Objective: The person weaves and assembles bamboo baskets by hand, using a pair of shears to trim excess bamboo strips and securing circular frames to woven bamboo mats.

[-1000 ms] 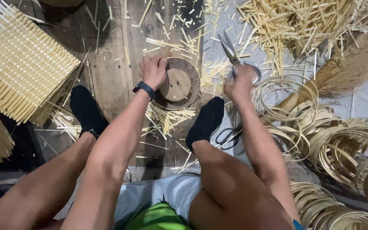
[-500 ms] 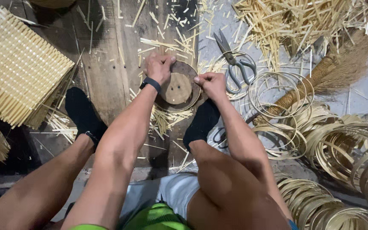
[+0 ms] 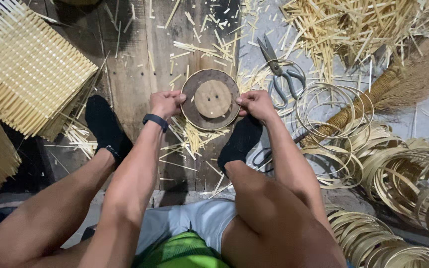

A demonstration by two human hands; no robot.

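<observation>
Seen from above: round disc (image 3: 211, 99) lying flat on the plank floor (image 3: 135, 59), between two black-socked feet. Left hand (image 3: 165, 103) at the disc's left rim, fingers curled and pinching the edge. Right hand (image 3: 255, 103) at the right rim, fingers also pressed together on the edge. Scissors (image 3: 280, 74) just beyond the right hand, well closed. Bamboo rings (image 3: 333, 124) heaped to the right, near a broom (image 3: 388, 92). Woven mat (image 3: 26, 74) at far left. Loose strips (image 3: 194, 136) under the disc.
</observation>
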